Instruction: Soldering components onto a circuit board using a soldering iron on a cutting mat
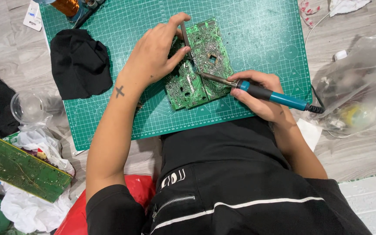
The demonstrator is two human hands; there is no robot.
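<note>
A green circuit board [205, 74] lies solder side up on a green cutting mat [257, 39]. My left hand [155, 54] rests on the board's left part and pinches slim metal tweezers [185, 37] whose tips reach down to the board. My right hand [262, 93] grips a soldering iron [268, 95] with a blue and black handle. Its metal tip touches the board near the tweezers' tips, left of a square hole in the board.
A black cloth [79, 63] lies on the mat's left side. A second green circuit board [18, 167] rests on crumpled white plastic at lower left, near a clear cup [27, 106]. A clear plastic bag [357, 87] sits at right. The iron's cord [315, 109] trails right.
</note>
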